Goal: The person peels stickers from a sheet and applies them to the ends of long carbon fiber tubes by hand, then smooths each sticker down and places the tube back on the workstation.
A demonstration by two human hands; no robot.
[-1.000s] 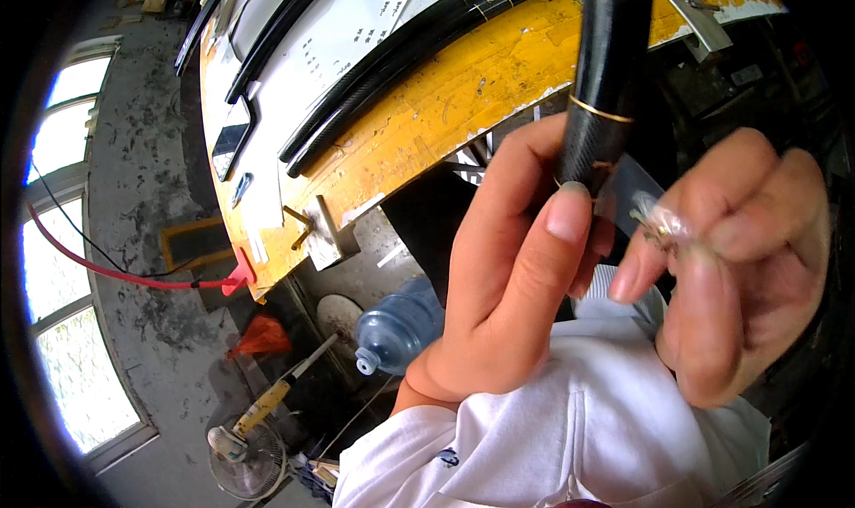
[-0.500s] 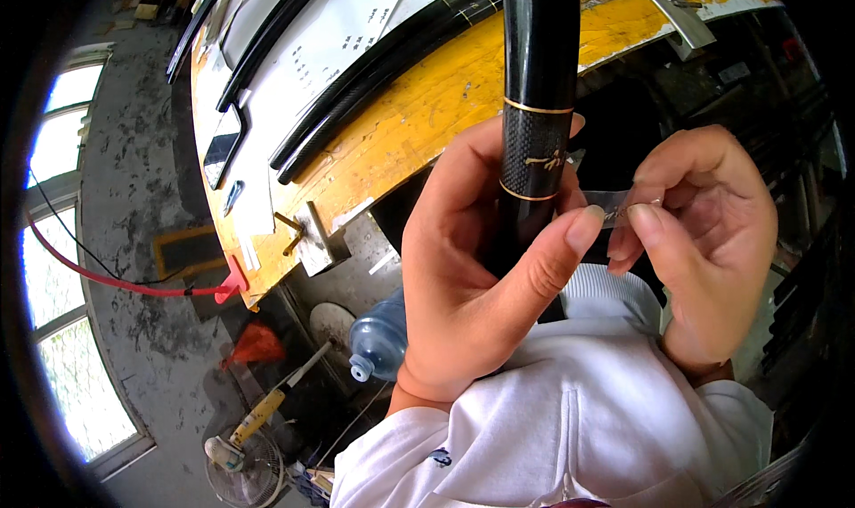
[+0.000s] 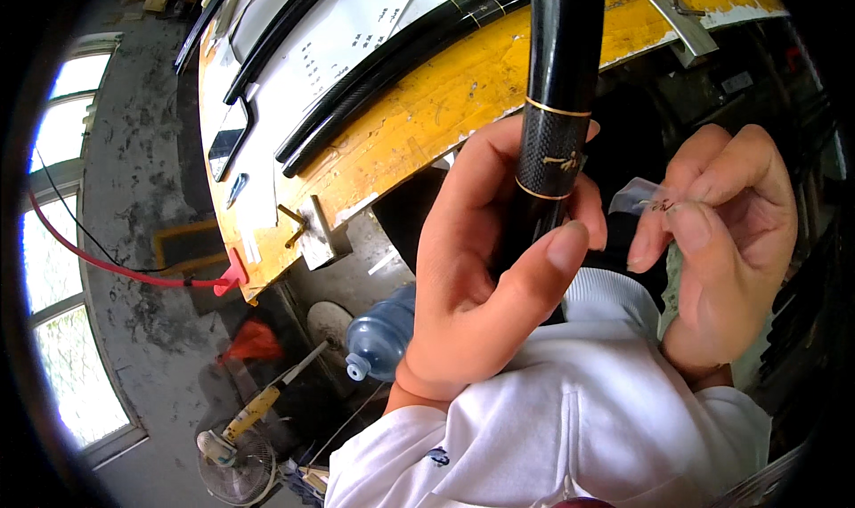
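Left hand: the left hand (image 3: 485, 285) is wrapped around a black rod (image 3: 554, 116), thumb pressed just below its gold-ringed woven band (image 3: 550, 156).
Right hand: the right hand (image 3: 726, 241), at 3 o'clock of the rod, pinches a small clear sticker (image 3: 648, 201) between thumb and forefinger.
Change: over the last second the rod has slid so the band now stands clear above the thumb, and the sticker has come nearer it.
Meaning: the sticker looks about ready to go on.
Surface: a worn yellow table (image 3: 427, 116) at 12 o'clock carries more black rods (image 3: 392, 58) and white paper sheets (image 3: 338, 45).
Room: a blue water jug (image 3: 383, 334), a fan (image 3: 236, 459) and a red cable (image 3: 116, 263) on the grey floor; windows (image 3: 53, 241) at 9 o'clock.
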